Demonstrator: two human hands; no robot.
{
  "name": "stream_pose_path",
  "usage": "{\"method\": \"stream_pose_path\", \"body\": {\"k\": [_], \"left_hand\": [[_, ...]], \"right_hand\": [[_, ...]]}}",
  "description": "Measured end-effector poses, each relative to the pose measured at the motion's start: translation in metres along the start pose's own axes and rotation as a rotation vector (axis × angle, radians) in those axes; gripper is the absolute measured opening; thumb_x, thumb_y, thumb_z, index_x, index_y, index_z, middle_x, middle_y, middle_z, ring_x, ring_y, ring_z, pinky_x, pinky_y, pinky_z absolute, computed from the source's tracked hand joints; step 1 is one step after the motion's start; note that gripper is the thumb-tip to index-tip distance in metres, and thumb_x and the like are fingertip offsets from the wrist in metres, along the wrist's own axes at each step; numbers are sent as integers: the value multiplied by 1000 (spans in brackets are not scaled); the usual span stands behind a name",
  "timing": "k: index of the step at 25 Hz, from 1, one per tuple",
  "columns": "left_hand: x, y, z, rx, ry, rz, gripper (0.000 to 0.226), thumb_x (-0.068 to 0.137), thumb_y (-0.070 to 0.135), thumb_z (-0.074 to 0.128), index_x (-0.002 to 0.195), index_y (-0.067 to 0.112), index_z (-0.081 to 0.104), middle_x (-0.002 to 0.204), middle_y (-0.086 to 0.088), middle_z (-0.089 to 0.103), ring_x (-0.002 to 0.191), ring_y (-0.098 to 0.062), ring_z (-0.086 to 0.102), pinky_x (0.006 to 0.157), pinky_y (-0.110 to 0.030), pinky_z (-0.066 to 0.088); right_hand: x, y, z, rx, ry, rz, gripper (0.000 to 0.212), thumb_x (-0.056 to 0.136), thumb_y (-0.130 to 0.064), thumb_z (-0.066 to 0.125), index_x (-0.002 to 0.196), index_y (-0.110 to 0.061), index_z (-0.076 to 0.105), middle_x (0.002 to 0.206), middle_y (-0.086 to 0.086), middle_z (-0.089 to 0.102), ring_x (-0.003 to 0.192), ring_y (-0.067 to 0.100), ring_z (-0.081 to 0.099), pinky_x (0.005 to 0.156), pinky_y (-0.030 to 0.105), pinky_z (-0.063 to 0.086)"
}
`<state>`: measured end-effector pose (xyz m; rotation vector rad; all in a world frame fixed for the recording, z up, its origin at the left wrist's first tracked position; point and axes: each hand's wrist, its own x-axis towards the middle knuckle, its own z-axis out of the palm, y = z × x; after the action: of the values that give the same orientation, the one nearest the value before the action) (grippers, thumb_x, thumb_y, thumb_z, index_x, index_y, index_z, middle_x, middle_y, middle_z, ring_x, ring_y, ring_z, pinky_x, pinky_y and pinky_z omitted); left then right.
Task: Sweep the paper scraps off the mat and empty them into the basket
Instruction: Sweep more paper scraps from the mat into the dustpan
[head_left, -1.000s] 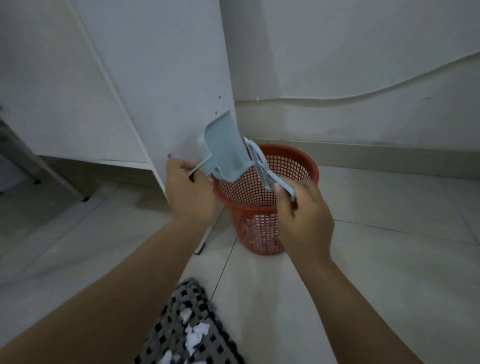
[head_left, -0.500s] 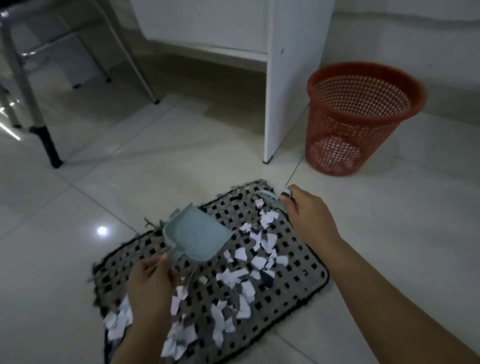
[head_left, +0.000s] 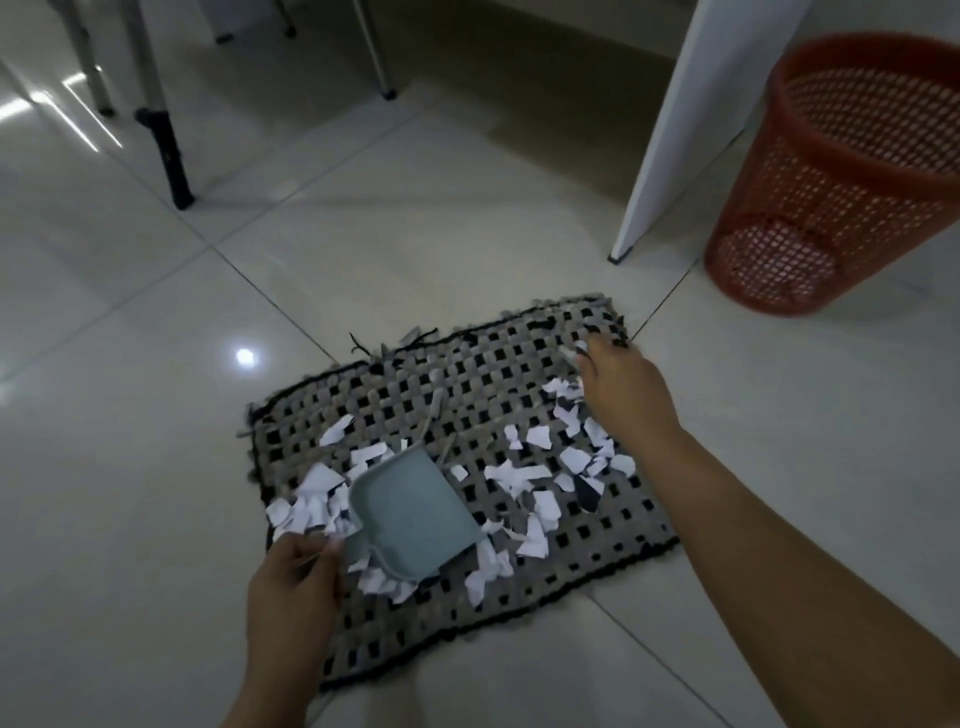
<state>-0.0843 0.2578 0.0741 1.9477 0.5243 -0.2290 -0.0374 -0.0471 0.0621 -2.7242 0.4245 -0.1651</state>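
In the head view, white torn paper scraps (head_left: 524, 475) are scattered over the grey-and-black woven mat (head_left: 467, 374); a pale blue plastic dustpan (head_left: 413, 517) is held on the mat's near-left part, its handle grasped by the left hand (head_left: 293, 587); at the mat's far-right corner a small brush (head_left: 571, 353), mostly hidden, is gripped by the right hand (head_left: 621, 387); beyond that corner an orange mesh plastic basket (head_left: 841, 208) stands on the floor.

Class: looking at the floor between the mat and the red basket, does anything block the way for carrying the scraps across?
Nothing visible does. Bare tile lies between the mat and the red basket; the white panel stands just left of that path.
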Motion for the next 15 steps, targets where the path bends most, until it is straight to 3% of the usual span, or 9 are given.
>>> {"method": "stream_pose_path", "body": {"k": [4, 6, 8, 11, 15], "left_hand": [[13, -7, 2, -6, -9, 6, 21, 88, 7, 56, 72, -6, 51, 56, -17, 50, 49, -23, 38, 51, -27, 32], [15, -5, 2, -19, -32, 16, 18, 88, 8, 56, 74, -3, 52, 58, -15, 51, 47, -23, 40, 41, -22, 36], [16, -3, 0, -41, -55, 17, 18, 88, 9, 56, 73, -1, 52, 63, -16, 55, 50, -23, 44, 36, -20, 38], [20, 0, -1, -52, -79, 18, 22, 88, 11, 57, 69, 3, 51, 60, -16, 53, 51, -24, 41, 49, -24, 35], [25, 1, -1, -64, -116, 14, 25, 89, 9, 56, 66, 6, 48, 57, -14, 50, 51, -25, 40, 54, -30, 35]], "right_hand": [[-42, -31, 17, 91, -1, -151, 12, 87, -3, 51, 87, 6, 57, 61, 26, 61, 46, 28, 51, 40, 23, 22], [-54, -43, 19, 110, -42, -187, 15, 89, -8, 48, 87, 4, 56, 63, 24, 60, 49, 26, 48, 45, 29, 28], [-59, -51, 12, 151, -82, -166, 17, 93, -13, 46, 91, 1, 55, 67, 19, 59, 52, 23, 44, 49, 30, 32], [-50, -47, -8, 184, 4, -79, 19, 96, -17, 42, 98, -3, 55, 67, 7, 54, 46, 13, 43, 44, 24, 37], [-27, -17, -18, 13, 124, 73, 21, 95, -16, 41, 98, 1, 53, 74, 20, 62, 57, 22, 45, 52, 29, 31]]}}
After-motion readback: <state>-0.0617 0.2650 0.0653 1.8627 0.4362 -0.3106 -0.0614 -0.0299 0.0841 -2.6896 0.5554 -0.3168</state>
